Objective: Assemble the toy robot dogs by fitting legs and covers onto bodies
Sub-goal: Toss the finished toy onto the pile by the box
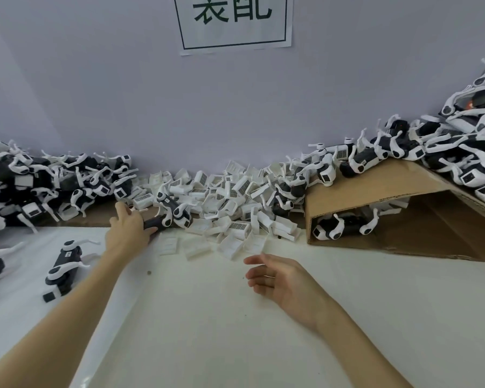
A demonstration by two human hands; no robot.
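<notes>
L hand (pixel 129 228) is stretched out to the far side of the bench (pixel 207 317), fingers curled round the black body of a toy dog (pixel 170 212) at the front edge of the parts heap; it grips the dark end, while the dog's white legs stick up just right of the knuckles. R hand (pixel 275 278) hovers over the bench mid-area, palm turned inward, fingers loosely spread & relaxed, holding nothing, apart from every part.

White covers (pixel 235 203), many w/ dark grille patches, are heaped along the far edge of the bench against the wall, centre; a few lie flat at the pile's near fringe, between the two hands.

Far-left corner: a heap of black-and-white dogs (pixel 39 186) w/ legs on. Near the left edge, apart from that heap, one part-built dog (pixel 65 264) lies on its side, white legs pointing right.

Far-right: a brown cardboard sheet (pixel 389 197) is folded into a ramp/tent shape; more dogs (pixel 445 147) are piled on top of it & up the right edge, and one dog (pixel 345 225) lies under it in the opening.

On the wall above the covers hangs a paper sign (pixel 233 22) w/ two large dark characters in a frame, top cut off.
</notes>
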